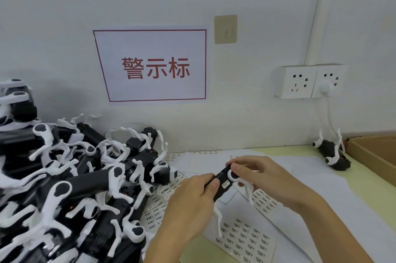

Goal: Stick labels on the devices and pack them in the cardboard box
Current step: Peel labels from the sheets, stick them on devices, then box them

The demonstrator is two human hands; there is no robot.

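1. A white wall sign (151,65) with a red border reads "警示标" in large red characters.
2. The small label (226,183) on the black device (221,185) carries print too small to read.
3. The label sheets (246,239) on the bench (321,155) bear rows of tiny, illegible print.

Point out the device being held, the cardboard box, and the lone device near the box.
held device (221,185), head view, on its labelled black body
cardboard box (372,155), head view, on its near wall
lone device (330,151), head view, on its black body
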